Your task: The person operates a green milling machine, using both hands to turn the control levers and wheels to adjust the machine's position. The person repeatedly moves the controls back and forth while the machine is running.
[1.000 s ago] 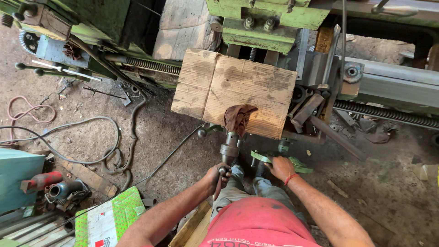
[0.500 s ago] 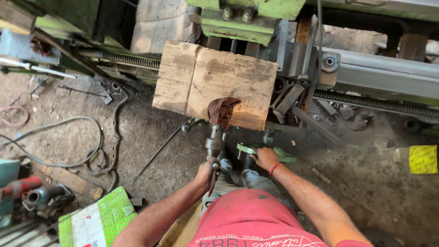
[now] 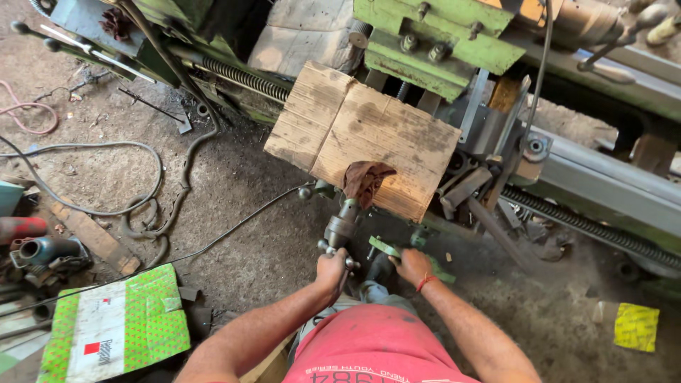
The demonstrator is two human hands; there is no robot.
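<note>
Cables (image 3: pixel 106 206) loop over the dirt floor at the left of the frame, and a green and white carton (image 3: pixel 117 328) lies in the lower left corner. Near the centre, the left hand (image 3: pixel 332 271) is wrapped around the lower end of a grey metal shaft assembly (image 3: pixel 342 228), fingers closed on it. That shaft runs up and away from the person, and a brown rag (image 3: pixel 366 180) is draped over its far end. Rag and shaft end lie against the lower edge of a worn wooden board (image 3: pixel 369 135), which leans on the green lathe (image 3: pixel 440 42) across the top of the frame. Just right of the shaft, the right hand (image 3: pixel 413 266), a red thread at its wrist, rests on a flat green metal piece (image 3: pixel 389 248) on the ground; whether its fingers grip the piece I cannot tell. Far lower right lies a yellow packet (image 3: pixel 636 326).
</note>
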